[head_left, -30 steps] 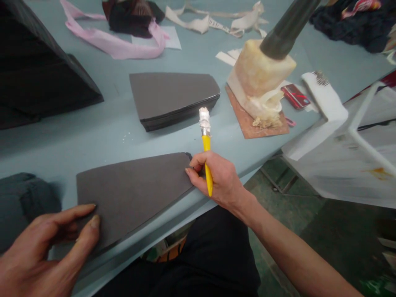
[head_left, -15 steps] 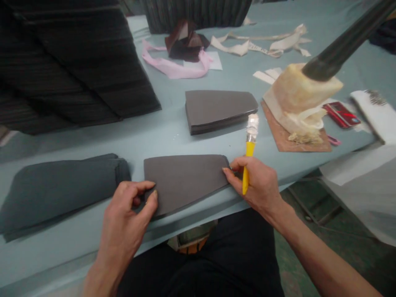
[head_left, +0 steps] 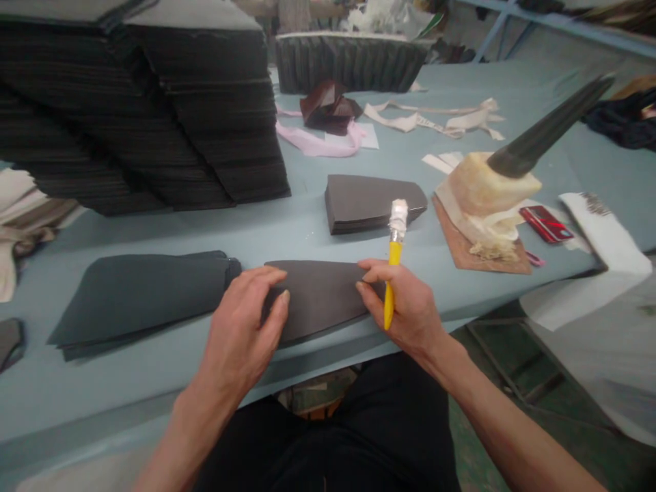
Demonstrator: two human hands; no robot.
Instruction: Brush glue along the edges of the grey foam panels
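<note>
A dark grey wedge-shaped sheet [head_left: 320, 297] lies at the near edge of the pale blue table [head_left: 287, 232]. My left hand [head_left: 246, 331] rests on its left end, fingers curled down on the sheet. My right hand [head_left: 404, 307] pinches the sheet's right end while gripping a yellow-handled brush [head_left: 393, 256], its white glue-caked bristles pointing up and away. A thin stack of like grey sheets [head_left: 372, 201] lies just beyond the brush tip.
A flat pile of dark fabric pieces [head_left: 143, 294] lies left of the sheet. A tall black stack [head_left: 143, 109] fills the far left. A yellowish glue block with a dark handle [head_left: 486, 191] sits on a brown board at right, beside a red object [head_left: 546, 224].
The view has tilted up and swung left. My left hand has slid rightward along the sheet, and my right hand has drawn its end slightly inward.
</note>
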